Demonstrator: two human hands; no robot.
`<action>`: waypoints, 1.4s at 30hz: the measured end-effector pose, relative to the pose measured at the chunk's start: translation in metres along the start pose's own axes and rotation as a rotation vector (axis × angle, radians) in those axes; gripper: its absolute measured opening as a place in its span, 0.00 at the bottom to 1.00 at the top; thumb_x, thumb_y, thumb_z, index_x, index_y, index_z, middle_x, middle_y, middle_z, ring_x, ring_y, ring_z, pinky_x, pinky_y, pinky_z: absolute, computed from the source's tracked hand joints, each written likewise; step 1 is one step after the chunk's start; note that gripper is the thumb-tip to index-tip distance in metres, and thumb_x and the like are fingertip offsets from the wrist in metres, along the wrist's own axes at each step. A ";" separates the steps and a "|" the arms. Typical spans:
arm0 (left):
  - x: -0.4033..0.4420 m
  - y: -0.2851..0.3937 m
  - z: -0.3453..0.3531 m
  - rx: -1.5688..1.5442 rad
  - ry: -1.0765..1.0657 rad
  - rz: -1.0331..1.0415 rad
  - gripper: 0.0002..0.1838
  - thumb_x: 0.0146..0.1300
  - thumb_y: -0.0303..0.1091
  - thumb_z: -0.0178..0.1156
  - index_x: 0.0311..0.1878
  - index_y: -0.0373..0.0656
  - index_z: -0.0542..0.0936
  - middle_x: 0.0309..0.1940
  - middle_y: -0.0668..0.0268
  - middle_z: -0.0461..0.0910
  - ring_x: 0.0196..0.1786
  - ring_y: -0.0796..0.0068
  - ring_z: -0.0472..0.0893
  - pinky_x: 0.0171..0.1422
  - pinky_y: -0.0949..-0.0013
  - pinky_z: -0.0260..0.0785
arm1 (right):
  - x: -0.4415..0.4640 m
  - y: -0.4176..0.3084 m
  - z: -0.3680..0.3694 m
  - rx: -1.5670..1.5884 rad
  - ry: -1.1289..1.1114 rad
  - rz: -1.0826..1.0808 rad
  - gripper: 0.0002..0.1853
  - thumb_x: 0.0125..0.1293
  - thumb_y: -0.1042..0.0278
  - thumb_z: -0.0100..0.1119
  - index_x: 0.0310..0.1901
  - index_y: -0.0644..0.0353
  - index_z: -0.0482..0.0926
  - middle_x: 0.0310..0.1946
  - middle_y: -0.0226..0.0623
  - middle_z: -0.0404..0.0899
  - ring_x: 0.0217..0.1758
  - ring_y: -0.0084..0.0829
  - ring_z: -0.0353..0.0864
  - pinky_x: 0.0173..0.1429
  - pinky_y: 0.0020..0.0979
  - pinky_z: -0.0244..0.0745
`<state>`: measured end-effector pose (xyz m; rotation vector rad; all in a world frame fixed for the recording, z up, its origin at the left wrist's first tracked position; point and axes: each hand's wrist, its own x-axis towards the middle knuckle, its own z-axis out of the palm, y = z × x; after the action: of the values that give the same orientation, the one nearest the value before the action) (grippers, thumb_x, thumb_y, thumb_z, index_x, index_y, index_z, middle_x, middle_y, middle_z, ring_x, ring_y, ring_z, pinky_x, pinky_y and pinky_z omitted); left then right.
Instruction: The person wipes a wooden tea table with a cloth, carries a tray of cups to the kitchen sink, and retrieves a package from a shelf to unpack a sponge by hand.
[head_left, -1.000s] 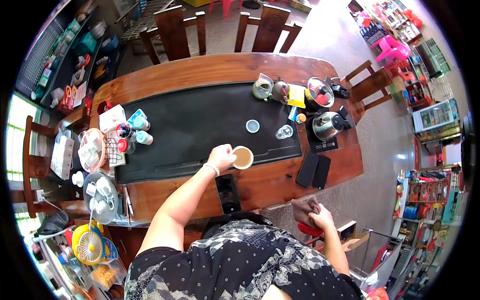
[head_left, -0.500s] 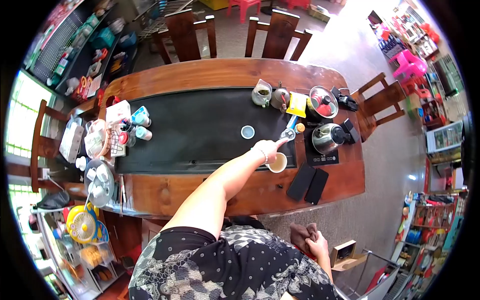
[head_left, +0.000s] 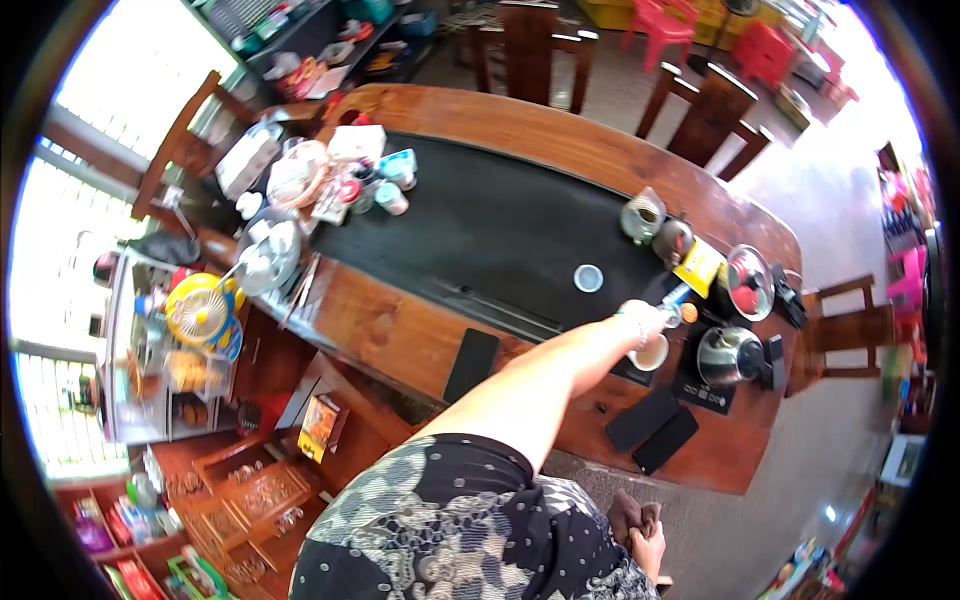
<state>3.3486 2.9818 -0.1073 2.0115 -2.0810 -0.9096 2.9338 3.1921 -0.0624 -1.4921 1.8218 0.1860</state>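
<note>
My left hand (head_left: pixel 645 318) reaches across the dark tabletop inset, its fingers closed at a small clear glass cup (head_left: pixel 673 316); the far fingertips are hard to make out. Just below that hand stands a pale round cup (head_left: pixel 650 352). An orange-capped container (head_left: pixel 689 313) is beside the glass cup, with a yellow packet (head_left: pixel 700 267) behind. Down by my side, off the table, my right hand (head_left: pixel 648 550) grips a bunched brown cloth (head_left: pixel 626 513). A small bluish round dish (head_left: pixel 588 278) lies on the inset, left of my left hand.
On the right stand a steel kettle (head_left: pixel 728 356), a glass-lidded pot (head_left: pixel 749 282), a glass pitcher (head_left: pixel 642 215) and a dark teapot (head_left: pixel 673 241). Black flat panels (head_left: pixel 652 430) lie near the front edge. Bottles and boxes crowd the left end. Wooden chairs (head_left: pixel 700 120) surround the table.
The view has swung left, so the table appears rotated and shifted right. My left hand stays by the glass cup. My right hand still has the brown cloth.
</note>
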 end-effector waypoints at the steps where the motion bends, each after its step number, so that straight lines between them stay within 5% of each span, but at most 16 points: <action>1: -0.003 0.004 -0.006 0.004 -0.025 -0.032 0.16 0.55 0.35 0.56 0.48 0.45 0.78 0.40 0.57 0.84 0.44 0.60 0.84 0.47 0.60 0.75 | 0.004 0.005 -0.001 0.019 -0.004 -0.016 0.26 0.46 0.58 0.61 0.48 0.62 0.75 0.40 0.56 0.80 0.47 0.54 0.78 0.52 0.43 0.72; 2: 0.000 0.004 -0.003 -0.007 -0.011 -0.053 0.15 0.56 0.34 0.55 0.47 0.45 0.79 0.40 0.57 0.84 0.44 0.60 0.84 0.47 0.60 0.75 | 0.006 0.001 -0.003 -0.023 0.008 -0.025 0.22 0.46 0.67 0.61 0.44 0.66 0.75 0.35 0.44 0.80 0.39 0.35 0.78 0.47 0.34 0.73; 6: 0.004 0.000 0.011 -0.042 0.092 -0.107 0.13 0.58 0.33 0.52 0.43 0.42 0.81 0.39 0.57 0.84 0.44 0.62 0.84 0.48 0.61 0.76 | 0.020 0.005 -0.007 -0.032 0.002 -0.074 0.19 0.48 0.70 0.60 0.44 0.66 0.75 0.35 0.40 0.79 0.38 0.31 0.78 0.46 0.32 0.73; 9: -0.011 -0.010 0.016 -0.109 0.176 -0.169 0.13 0.59 0.33 0.51 0.42 0.41 0.82 0.38 0.56 0.84 0.42 0.61 0.84 0.47 0.60 0.76 | 0.035 0.001 -0.013 0.218 -0.101 -0.122 0.23 0.48 0.67 0.62 0.48 0.66 0.74 0.39 0.47 0.81 0.43 0.37 0.80 0.50 0.34 0.73; 10: -0.023 -0.015 0.013 -0.126 0.178 -0.185 0.13 0.59 0.33 0.51 0.41 0.41 0.82 0.38 0.56 0.84 0.42 0.60 0.84 0.46 0.60 0.76 | 0.045 0.002 -0.011 0.285 -0.116 -0.139 0.22 0.50 0.70 0.61 0.48 0.67 0.75 0.39 0.42 0.80 0.43 0.30 0.79 0.49 0.31 0.73; 17: -0.158 -0.070 -0.017 -0.420 0.346 -0.381 0.14 0.58 0.36 0.46 0.42 0.43 0.77 0.36 0.48 0.81 0.41 0.48 0.81 0.47 0.51 0.72 | 0.055 -0.138 -0.021 0.640 -0.505 -0.310 0.36 0.53 0.74 0.56 0.66 0.68 0.61 0.60 0.36 0.68 0.64 0.29 0.67 0.67 0.30 0.59; 23: -0.324 -0.154 -0.012 -0.394 0.534 -0.650 0.14 0.60 0.40 0.46 0.41 0.43 0.76 0.37 0.50 0.81 0.41 0.46 0.79 0.46 0.48 0.70 | 0.024 -0.311 0.034 0.823 -0.789 -0.387 0.38 0.55 0.74 0.57 0.70 0.62 0.57 0.66 0.37 0.63 0.66 0.32 0.66 0.69 0.32 0.59; 28: -0.465 -0.210 -0.001 -0.347 0.740 -0.895 0.13 0.60 0.39 0.50 0.43 0.45 0.79 0.34 0.49 0.81 0.39 0.46 0.80 0.45 0.49 0.72 | -0.006 -0.414 0.132 0.573 -0.865 -0.493 0.27 0.55 0.74 0.62 0.59 0.65 0.70 0.53 0.35 0.75 0.57 0.27 0.72 0.63 0.28 0.65; 37: -0.636 -0.297 0.039 -0.508 0.895 -1.158 0.13 0.62 0.38 0.52 0.46 0.44 0.77 0.35 0.46 0.80 0.42 0.46 0.79 0.45 0.52 0.71 | -0.063 -0.504 0.304 0.320 -0.958 -0.491 0.19 0.52 0.75 0.62 0.47 0.64 0.76 0.38 0.29 0.77 0.41 0.21 0.75 0.49 0.25 0.70; 40: -0.671 -0.303 0.058 -0.575 0.945 -1.187 0.13 0.62 0.36 0.53 0.47 0.42 0.76 0.36 0.46 0.80 0.44 0.45 0.79 0.47 0.54 0.71 | -0.065 -0.528 0.343 -0.091 -0.911 -0.570 0.18 0.50 0.70 0.61 0.46 0.64 0.77 0.33 0.36 0.80 0.39 0.30 0.79 0.48 0.30 0.73; 42: -0.685 -0.301 0.069 -0.618 0.964 -1.223 0.13 0.62 0.35 0.55 0.49 0.41 0.76 0.37 0.45 0.80 0.44 0.46 0.80 0.48 0.55 0.71 | -0.062 -0.540 0.367 -0.361 -0.755 -0.898 0.19 0.49 0.66 0.59 0.45 0.63 0.78 0.32 0.43 0.81 0.39 0.40 0.80 0.48 0.36 0.74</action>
<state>3.6597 3.6652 -0.0873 2.4060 0.0156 -0.3478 3.5830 3.2760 -0.0971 -1.9792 0.4608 0.5513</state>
